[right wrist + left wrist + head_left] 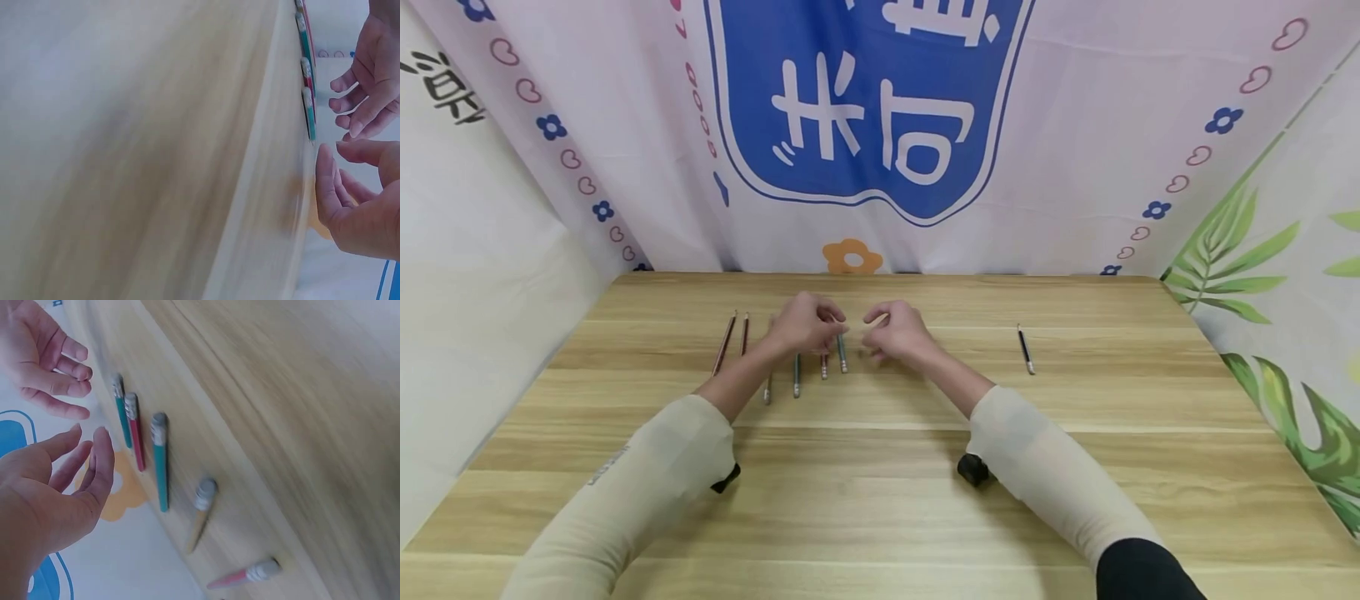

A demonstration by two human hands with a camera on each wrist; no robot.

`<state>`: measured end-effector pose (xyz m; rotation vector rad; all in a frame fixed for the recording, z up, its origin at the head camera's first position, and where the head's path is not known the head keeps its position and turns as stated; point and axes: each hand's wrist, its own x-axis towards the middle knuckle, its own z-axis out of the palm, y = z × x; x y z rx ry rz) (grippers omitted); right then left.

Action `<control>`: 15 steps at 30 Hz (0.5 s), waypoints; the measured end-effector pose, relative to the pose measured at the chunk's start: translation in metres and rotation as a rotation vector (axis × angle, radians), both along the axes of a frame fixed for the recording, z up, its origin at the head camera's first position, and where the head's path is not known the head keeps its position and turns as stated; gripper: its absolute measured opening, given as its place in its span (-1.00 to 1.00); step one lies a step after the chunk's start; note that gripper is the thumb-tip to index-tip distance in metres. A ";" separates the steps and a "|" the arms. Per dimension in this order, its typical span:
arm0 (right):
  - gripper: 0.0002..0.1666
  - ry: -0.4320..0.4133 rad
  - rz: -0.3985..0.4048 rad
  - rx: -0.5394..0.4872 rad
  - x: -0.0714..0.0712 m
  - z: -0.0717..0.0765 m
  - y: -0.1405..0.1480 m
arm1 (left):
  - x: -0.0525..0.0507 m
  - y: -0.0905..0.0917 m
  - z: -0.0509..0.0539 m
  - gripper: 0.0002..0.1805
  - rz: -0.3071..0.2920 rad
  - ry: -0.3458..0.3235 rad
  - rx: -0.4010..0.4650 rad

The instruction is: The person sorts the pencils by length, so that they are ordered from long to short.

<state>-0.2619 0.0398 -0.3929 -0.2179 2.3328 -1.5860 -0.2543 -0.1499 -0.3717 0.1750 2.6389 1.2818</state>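
My left hand [807, 323] hovers over the row of pencils at the table's left middle, fingers loosely bent, nothing between them. Facing it a short gap away is my right hand [898, 332], also loosely bent and holding nothing. Nearest the left fingers lies a teal pencil [842, 354], then a red pencil [824, 367], another teal pencil [797, 377] and a tan pencil [767, 390]. Two reddish pencils [724, 343] lie farther left, partly behind the left forearm. In the left wrist view, silvery ferrules and eraser ends show on the tan pencil [201, 512] and its neighbours.
A dark pencil [1025, 348] lies alone on the right side of the wooden table [865, 517]. Behind the table's far edge hangs a printed curtain [1075, 167]. Black wrist devices [973, 471] sit under both sleeves.
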 end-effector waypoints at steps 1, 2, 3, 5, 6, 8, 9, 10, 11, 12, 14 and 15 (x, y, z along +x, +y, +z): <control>-0.54 -0.003 0.002 -0.001 0.000 0.001 0.003 | 0.000 0.002 0.000 -0.76 -0.004 0.005 0.002; -0.54 -0.004 0.003 0.005 0.000 0.002 0.005 | 0.000 0.003 0.000 -0.76 -0.009 0.007 0.007; -0.54 -0.007 0.003 0.009 0.000 0.002 0.008 | 0.000 0.004 0.000 -0.77 -0.013 0.014 0.008; -0.53 -0.008 0.007 0.016 0.001 0.004 0.013 | 0.000 0.006 0.001 -0.76 -0.024 0.024 0.013; -0.52 -0.006 0.007 0.020 0.001 0.005 0.015 | 0.000 0.007 0.001 -0.76 -0.029 0.027 0.016; -0.52 0.002 0.004 0.034 0.002 0.007 0.019 | -0.001 0.009 0.001 -0.76 -0.044 0.040 0.018; -0.52 0.007 0.003 0.039 0.002 0.007 0.022 | -0.001 0.010 0.001 -0.76 -0.049 0.044 0.020; -0.52 0.011 0.003 0.043 0.003 0.007 0.024 | -0.001 0.011 0.001 -0.77 -0.053 0.045 0.024; -0.52 0.015 0.001 0.047 0.003 0.008 0.026 | -0.001 0.011 0.001 -0.77 -0.055 0.048 0.026; -0.52 0.019 0.000 0.051 0.003 0.008 0.028 | -0.001 0.012 0.000 -0.77 -0.059 0.051 0.029; -0.52 0.028 -0.002 0.056 0.004 0.008 0.033 | -0.002 0.013 0.000 -0.76 -0.062 0.050 0.037; -0.52 0.032 -0.002 0.058 0.004 0.008 0.036 | -0.002 0.013 0.000 -0.76 -0.062 0.048 0.039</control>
